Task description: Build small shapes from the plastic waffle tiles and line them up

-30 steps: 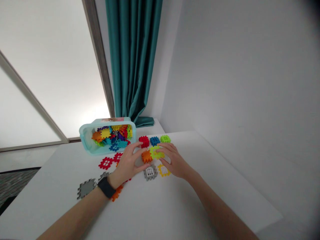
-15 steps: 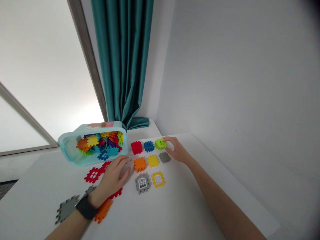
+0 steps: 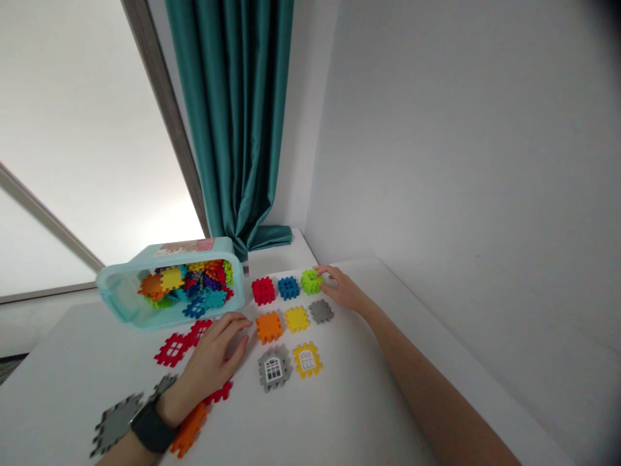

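Black and square, a watch [image 3: 155, 427] is sitting on the wrist of the left hand [image 3: 206, 367]. Beside it, an orange piece [image 3: 191, 427] with bumpy edges is lying on the white counter [image 3: 363, 414]. A big gray piece [image 3: 119, 421] is lying left of the watch, and a small gray piece [image 3: 165, 385] is partly hiding behind the wrist. A red piece [image 3: 223, 393] is poking out from under the left hand. Its fingers [image 3: 233, 318] are curving, with a wide gap to the thumb, and the tips are pointing at an orange square [image 3: 268, 327] just beside them.

Right of this hand, a gray window piece [image 3: 274, 370] and a yellow window piece [image 3: 307, 360] are lying side by side. Behind them, the orange square, a yellow square [image 3: 297, 319] and a gray square [image 3: 321, 312] are making a row.

Farther back, a red block [image 3: 263, 291], a blue block [image 3: 288, 287] and a green block [image 3: 311, 281] are sitting in a line. The right hand [image 3: 347, 289] is touching the green block's right side. Its fingers are bending around that edge; I cannot tell if they are pinching it. Left of the blocks, a light blue tub [image 3: 239, 278] is holding many mixed pieces [image 3: 213, 285]. A green curtain [image 3: 233, 97] is hanging behind.
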Motion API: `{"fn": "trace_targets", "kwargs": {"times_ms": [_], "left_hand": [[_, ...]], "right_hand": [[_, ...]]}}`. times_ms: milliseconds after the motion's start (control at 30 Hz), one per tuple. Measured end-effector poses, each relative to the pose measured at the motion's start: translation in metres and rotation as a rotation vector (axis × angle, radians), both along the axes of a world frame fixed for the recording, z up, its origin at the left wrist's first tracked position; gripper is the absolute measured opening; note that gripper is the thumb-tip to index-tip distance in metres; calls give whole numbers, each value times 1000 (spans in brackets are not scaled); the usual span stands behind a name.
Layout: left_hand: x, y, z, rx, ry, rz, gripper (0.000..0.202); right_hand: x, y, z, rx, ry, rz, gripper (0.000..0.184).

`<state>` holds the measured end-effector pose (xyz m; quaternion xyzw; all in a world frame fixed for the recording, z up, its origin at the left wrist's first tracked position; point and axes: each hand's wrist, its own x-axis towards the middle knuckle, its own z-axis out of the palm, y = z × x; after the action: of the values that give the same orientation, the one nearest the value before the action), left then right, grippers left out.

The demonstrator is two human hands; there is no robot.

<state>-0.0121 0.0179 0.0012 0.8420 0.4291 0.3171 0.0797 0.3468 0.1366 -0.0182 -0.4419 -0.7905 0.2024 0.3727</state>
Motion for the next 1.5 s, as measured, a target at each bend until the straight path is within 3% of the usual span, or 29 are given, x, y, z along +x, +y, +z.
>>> {"fn": "trace_targets", "kwargs": {"times_ms": [300,1500], "left_hand": [[-3,1,-6,5,20,0,24],[-2,1,-3,-17,46,-9,25]], "right_hand": [[3,0,1,-1,-13,31,23],[0,-1,0,-35,-20,25,27]]}}
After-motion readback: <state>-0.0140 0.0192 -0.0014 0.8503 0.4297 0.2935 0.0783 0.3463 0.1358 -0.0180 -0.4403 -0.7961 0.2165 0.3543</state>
